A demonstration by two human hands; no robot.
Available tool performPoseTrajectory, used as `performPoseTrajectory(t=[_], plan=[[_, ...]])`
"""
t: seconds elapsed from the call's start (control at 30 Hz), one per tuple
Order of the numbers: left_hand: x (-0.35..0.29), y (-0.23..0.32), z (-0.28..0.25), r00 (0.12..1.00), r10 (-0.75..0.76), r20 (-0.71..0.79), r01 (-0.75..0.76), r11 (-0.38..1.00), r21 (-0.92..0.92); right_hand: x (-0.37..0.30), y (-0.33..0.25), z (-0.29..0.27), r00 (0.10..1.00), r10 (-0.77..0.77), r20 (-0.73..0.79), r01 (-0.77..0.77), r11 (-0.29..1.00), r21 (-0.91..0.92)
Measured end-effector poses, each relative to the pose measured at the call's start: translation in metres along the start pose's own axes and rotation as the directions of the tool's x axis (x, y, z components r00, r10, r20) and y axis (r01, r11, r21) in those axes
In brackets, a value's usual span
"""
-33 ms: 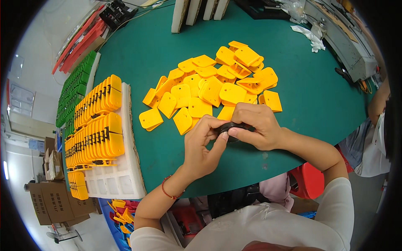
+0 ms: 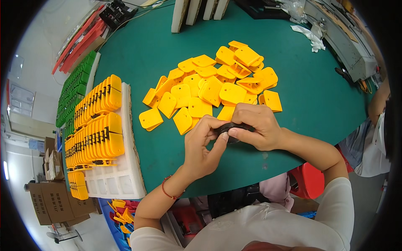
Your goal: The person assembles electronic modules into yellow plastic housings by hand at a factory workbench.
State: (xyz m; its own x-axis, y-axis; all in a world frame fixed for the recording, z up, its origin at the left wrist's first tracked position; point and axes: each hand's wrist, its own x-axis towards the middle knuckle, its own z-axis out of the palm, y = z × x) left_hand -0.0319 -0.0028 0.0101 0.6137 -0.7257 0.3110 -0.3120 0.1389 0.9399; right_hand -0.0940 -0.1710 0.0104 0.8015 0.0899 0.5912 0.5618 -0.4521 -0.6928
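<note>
Over the near middle of the green table, my two hands meet at a small, dark, rounded piece. Fingers and thumb of my left hand pinch its left side. My right hand grips it from the other side, thumb against the near edge. The fingers cover most of the piece, so its exact kind does not show. Just beyond my hands lies a loose pile of yellow plastic clips, flat with rounded corners and small holes. One yellow clip is partly hidden behind my right fingers.
On the left, a white foam tray holds rows of yellow clips with black parts; green clips stand behind. A blue bin of coloured pieces sits below. White panels stand at the back. Another person is at right.
</note>
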Motion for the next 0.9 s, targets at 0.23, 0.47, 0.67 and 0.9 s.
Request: performPoseTrajectory(t=[0.23, 0.47, 0.67, 0.9], plan=[[-0.002, 0.002, 0.002, 1.000, 0.022, -0.009, -0.022, 1.000, -0.020, -0.003, -0.004, 0.000, 0.998, 0.057, 0.001, -0.057, 0.998, 0.037], [0.007, -0.003, -0.008, 0.978, -0.210, 0.007, 0.206, 0.952, -0.225, 0.000, 0.002, 0.003, 0.972, 0.236, -0.005, -0.235, 0.970, 0.061], [0.013, 0.009, -0.008, 0.977, -0.213, -0.007, 0.193, 0.900, -0.391, -0.001, 0.003, 0.002, 0.952, 0.290, -0.095, -0.263, 0.938, 0.227], [0.009, 0.000, -0.012, 0.950, -0.310, -0.039, 0.274, 0.886, -0.373, -0.001, 0.000, 0.002, 0.971, 0.235, -0.044, -0.227, 0.963, 0.146]])
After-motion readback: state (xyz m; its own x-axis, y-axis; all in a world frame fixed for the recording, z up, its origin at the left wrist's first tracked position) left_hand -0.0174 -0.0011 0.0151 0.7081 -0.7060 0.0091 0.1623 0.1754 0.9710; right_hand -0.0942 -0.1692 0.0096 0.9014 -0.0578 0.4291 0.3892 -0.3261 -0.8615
